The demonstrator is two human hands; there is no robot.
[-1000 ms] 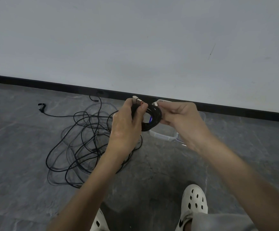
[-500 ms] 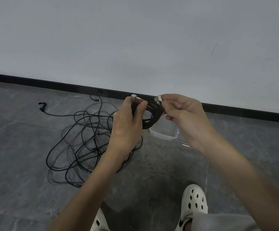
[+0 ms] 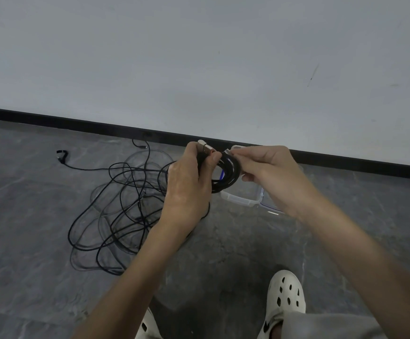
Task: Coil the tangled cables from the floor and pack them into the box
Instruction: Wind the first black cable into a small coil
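At centre frame, raised above the floor (image 3: 248, 243), the left hand (image 3: 187, 189) grips a coiled cable (image 3: 228, 178). Its fingers are curled round the left side of the black coil, and the thumb presses a metal USB plug (image 3: 205, 148) against the top of the bundle. The coil hangs roughly upright as a compact ring of several turns between the two hands.

The right hand (image 3: 270, 174) meets the coil from the other side. Thumb and forefinger pinch a second plug (image 3: 227, 152) at the coil's upper right, just beside the first plug, and the remaining fingers are loosely curled beneath.

Directly behind and below the hands, a clear plastic box (image 3: 240, 199) stands on the floor close to the black skirting (image 3: 101, 124). Only its near rim, a far corner and part of one wall show. A blue trim runs along its right edge, and a blue detail shows through the ring of the coil. The hands and the coil cover the interior, so its contents cannot be told.

Left of the box and partly behind the left forearm, the tangled cables (image 3: 125, 204) lie in overlapping black loops on the grey stone-patterned floor. One strand runs out to a loose connector (image 3: 62, 156) at far left, and another reaches toward the skirting.

A pale grey wall (image 3: 199, 57) fills the upper half. Two white perforated clogs (image 3: 286, 294) stand at the bottom edge, the right one beside a grey trouser leg (image 3: 321, 326).
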